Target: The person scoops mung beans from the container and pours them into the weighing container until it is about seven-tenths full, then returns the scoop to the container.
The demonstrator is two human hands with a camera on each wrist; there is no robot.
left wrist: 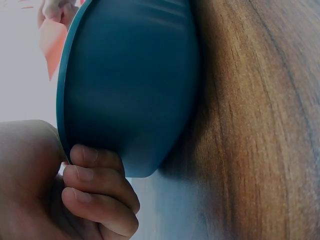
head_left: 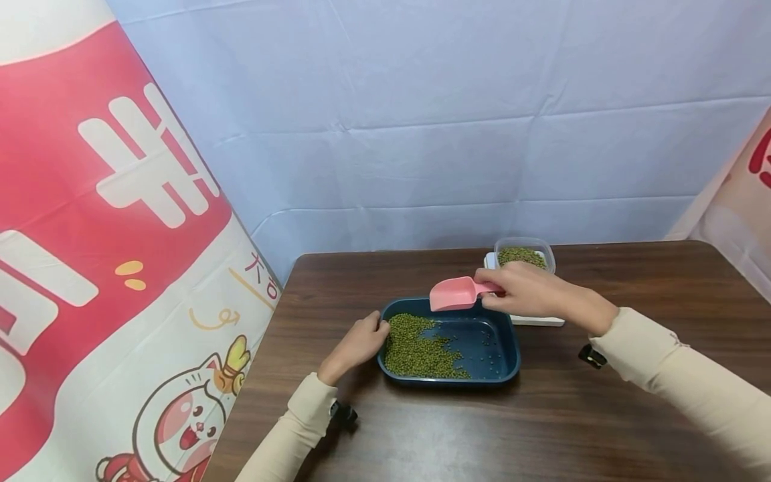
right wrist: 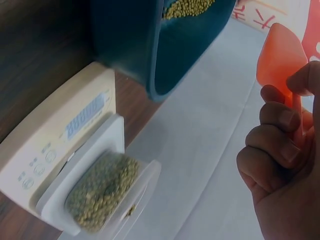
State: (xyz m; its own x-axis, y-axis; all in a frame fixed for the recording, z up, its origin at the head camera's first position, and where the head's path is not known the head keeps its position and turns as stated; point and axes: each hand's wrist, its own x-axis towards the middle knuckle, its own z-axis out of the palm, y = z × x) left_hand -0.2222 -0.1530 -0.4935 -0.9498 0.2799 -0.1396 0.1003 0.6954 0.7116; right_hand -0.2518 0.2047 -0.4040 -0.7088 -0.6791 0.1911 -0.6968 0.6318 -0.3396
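A dark blue tray (head_left: pixel 482 381) stands on the table, with green beans (head_left: pixel 415 348) heaped mostly in its left half. My left hand (head_left: pixel 359 341) grips the tray's left rim, its fingers curled against the outer wall in the left wrist view. My right hand (head_left: pixel 524 289) holds a pink scoop (head_left: pixel 453 294) by its handle, above the tray's back edge. No beans show in the scoop. Behind the right hand, a clear plastic container (right wrist: pixel 107 187) with beans in it sits on a white digital scale (right wrist: pixel 60 135). The hand partly hides both in the head view.
The brown wooden table (head_left: pixel 458 435) reaches to a pale cloth backdrop (head_left: pixel 421 167) at the back. A printed red and white banner (head_left: pixel 120 221) hangs along the left side. The scale stands close to the tray's right back corner.
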